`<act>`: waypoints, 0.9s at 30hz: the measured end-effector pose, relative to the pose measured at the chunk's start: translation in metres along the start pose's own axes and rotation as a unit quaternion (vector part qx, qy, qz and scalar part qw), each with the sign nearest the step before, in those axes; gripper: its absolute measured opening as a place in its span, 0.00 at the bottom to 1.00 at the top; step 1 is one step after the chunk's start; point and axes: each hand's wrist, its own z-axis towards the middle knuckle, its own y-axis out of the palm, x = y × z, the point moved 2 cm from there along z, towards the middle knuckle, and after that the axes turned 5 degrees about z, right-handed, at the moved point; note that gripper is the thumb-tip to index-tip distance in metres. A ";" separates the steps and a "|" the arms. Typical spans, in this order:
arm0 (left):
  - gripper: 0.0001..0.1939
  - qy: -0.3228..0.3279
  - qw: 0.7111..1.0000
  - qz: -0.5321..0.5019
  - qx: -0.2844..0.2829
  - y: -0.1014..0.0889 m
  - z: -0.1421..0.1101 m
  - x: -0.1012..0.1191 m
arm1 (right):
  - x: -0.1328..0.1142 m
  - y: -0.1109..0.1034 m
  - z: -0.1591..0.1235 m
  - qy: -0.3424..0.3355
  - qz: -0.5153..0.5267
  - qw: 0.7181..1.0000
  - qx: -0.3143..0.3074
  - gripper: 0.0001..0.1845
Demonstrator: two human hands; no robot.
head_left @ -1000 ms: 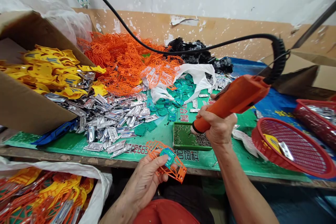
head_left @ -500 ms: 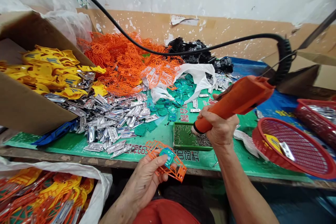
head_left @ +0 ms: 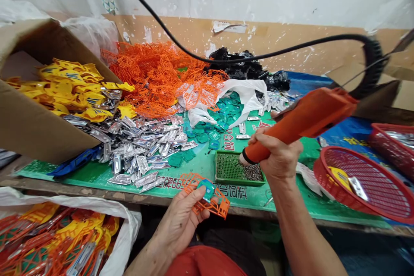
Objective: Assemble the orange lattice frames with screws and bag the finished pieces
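Note:
Near the table's front edge, my left hand (head_left: 186, 215) is closed on an orange plastic lattice frame (head_left: 221, 205). A translucent teal plastic piece (head_left: 208, 189) lies against that frame under my thumb. My right hand (head_left: 280, 155) is wrapped round an orange electric screwdriver (head_left: 300, 116), tilted with its tip down to the left. The screwdriver's tip is over a green screw tray (head_left: 228, 180), whose left part is a perforated grid. Small dark screws (head_left: 254, 173) are heaped in the tray's right part. Whether the bit touches a screw is too small to tell.
Silver metal plates (head_left: 142, 142) and an orange lattice heap (head_left: 155, 77) cover the left and back. A cardboard box (head_left: 42, 125) holds yellow parts. Teal pieces (head_left: 226, 110) spill from a white bag. A red basket (head_left: 365, 168) stands right. The black cable (head_left: 274, 54) arcs overhead.
The view has shifted slightly left. The screwdriver in my right hand sits slightly lower, its tip still over the tray. My left hand keeps its hold on the frame and teal piece.

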 end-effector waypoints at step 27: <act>0.12 0.011 0.999 -0.029 -0.029 -0.001 0.003 -0.005 | -0.038 0.039 -0.067 0.121 0.111 0.976 -0.142 0.25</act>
